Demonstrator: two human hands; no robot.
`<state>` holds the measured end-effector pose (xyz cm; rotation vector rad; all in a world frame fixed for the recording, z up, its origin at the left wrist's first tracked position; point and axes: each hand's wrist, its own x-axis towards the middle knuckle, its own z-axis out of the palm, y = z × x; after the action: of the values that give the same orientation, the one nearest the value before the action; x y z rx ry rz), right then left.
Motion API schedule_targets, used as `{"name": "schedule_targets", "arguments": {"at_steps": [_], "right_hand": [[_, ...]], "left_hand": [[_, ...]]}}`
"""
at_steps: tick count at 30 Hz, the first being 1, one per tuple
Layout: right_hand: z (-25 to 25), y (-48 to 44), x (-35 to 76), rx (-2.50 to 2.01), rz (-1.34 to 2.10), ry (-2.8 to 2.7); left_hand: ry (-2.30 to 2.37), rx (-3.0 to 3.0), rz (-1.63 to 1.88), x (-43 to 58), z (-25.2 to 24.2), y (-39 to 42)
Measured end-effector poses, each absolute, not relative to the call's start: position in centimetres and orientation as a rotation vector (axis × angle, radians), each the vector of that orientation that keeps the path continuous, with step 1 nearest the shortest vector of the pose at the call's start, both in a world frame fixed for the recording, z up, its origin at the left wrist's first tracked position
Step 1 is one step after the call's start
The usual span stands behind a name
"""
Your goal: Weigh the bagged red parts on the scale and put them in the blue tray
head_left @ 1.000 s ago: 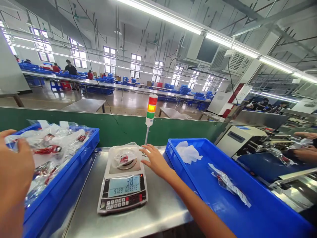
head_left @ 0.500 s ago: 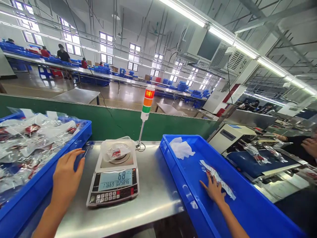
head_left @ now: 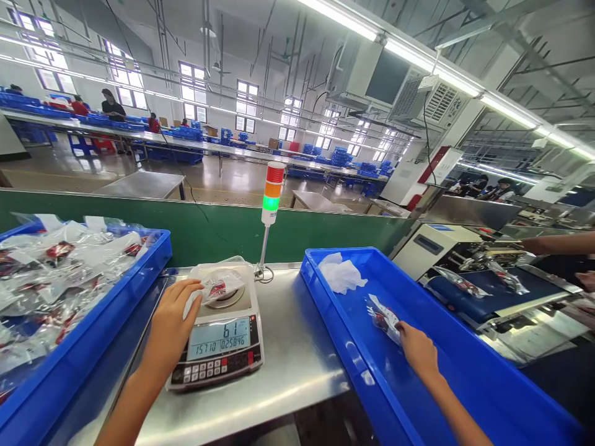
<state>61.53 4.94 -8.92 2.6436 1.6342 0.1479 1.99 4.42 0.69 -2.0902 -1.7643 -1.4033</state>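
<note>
My left hand (head_left: 174,319) is at the left side of the digital scale (head_left: 216,362), its thumb and fingers closing on the edge of a clear plastic bag (head_left: 217,287) with small red parts inside. That bag still rests on the round weighing plate. The display reads 61 on top, with 15.710 and 0.25846 below. In the blue bin on the right, my right hand (head_left: 418,350) pinches the near end of another clear bag (head_left: 383,319). It holds dark red parts and a white printed strip.
A blue bin (head_left: 160,248) heaped with similar bags stands on the left. The right-hand blue bin (head_left: 320,322) also holds a crumpled white bag (head_left: 343,272). Behind the scale rises a signal lamp (head_left: 271,201), lit green. A co-worker's arm reaches over a conveyor machine (head_left: 469,297) at right.
My left hand has moved right to the bag on the scale. My right hand has closed on its bag and shifted it slightly. The reading fell from 68 to 61; the lamp went from red to green.
</note>
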Motion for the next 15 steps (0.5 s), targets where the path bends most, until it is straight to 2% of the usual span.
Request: {"name": "schedule_targets", "arguments": {"at_steps": [10, 15], "right_hand": [[-9.9, 3.2, 60.7, 2.564, 0.014, 1.553], [-8.7, 2.8, 60.9, 2.532, 0.027, 1.655]], "left_hand": [[-1.664, -2.177, -1.395, 4.2, 1.2, 5.5], [-1.721, -2.223, -1.372, 4.4, 0.8, 6.6]]}}
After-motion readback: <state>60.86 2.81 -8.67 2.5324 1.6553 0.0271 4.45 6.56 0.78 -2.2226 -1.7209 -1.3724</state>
